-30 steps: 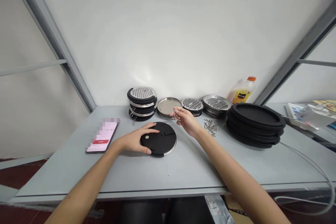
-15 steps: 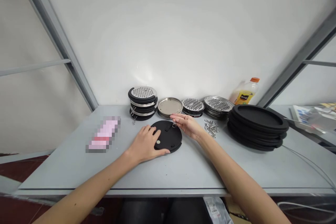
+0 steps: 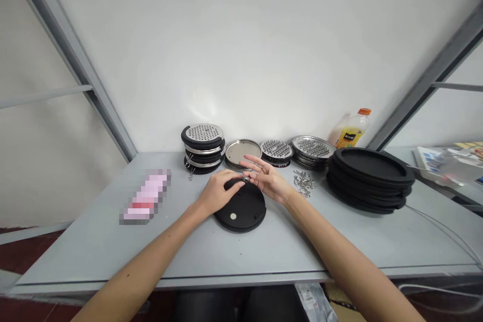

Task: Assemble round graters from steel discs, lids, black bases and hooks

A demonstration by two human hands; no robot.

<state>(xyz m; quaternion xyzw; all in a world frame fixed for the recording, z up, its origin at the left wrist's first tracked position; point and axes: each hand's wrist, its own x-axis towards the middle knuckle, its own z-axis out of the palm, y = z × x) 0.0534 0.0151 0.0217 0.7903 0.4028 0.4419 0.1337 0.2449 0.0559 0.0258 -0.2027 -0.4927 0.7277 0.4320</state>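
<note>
A round black disc (image 3: 241, 209) with a pale dot lies flat on the table in front of me. At its far edge is a small shiny metal clip (image 3: 246, 178), partly covered by fingers. My left hand (image 3: 219, 192) reaches over the disc's far left side, thumb and forefinger closed at the clip. From the right, my right hand (image 3: 270, 183) pinches the clip between thumb and forefinger, its other fingers spread. Several loose metal clips (image 3: 303, 182) lie in a small heap to the right of this hand.
Along the wall stand a stack of black-rimmed graters (image 3: 204, 133), plain metal discs (image 3: 243, 149), coarse grater discs (image 3: 276, 150) and larger grater plates (image 3: 313, 148). Black rings (image 3: 372, 181) are piled at right before a bottle (image 3: 352, 131). A blurred pink object (image 3: 147, 196) lies left.
My left hand has moved from the disc's left side up to the clip at its far edge. The disc now sits slightly nearer me, and the right hand's fingers have spread.
</note>
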